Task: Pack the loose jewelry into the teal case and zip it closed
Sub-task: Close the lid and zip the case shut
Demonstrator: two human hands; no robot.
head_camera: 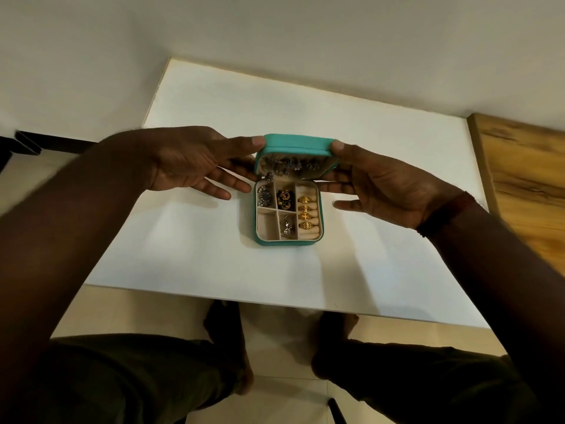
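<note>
The teal case [287, 242] lies open on the white table [198, 255]. Its lid [298, 146] is tilted up, half raised. My left hand [189, 160] pinches the lid's left corner, thumb on the outside and fingers beneath. My right hand [385, 188] pinches the right corner the same way. Several gold rings [305, 212] sit in the ring rolls on the right. Dark earrings [284, 199], silver pieces [264, 195] and a small silver item [288, 228] fill other compartments. More jewelry [293, 165] hangs inside the lid.
A wooden surface [526, 179] adjoins the table's right edge. A pale wall runs behind the table. My knees and bare feet [232, 332] show below the table's near edge, over a tiled floor.
</note>
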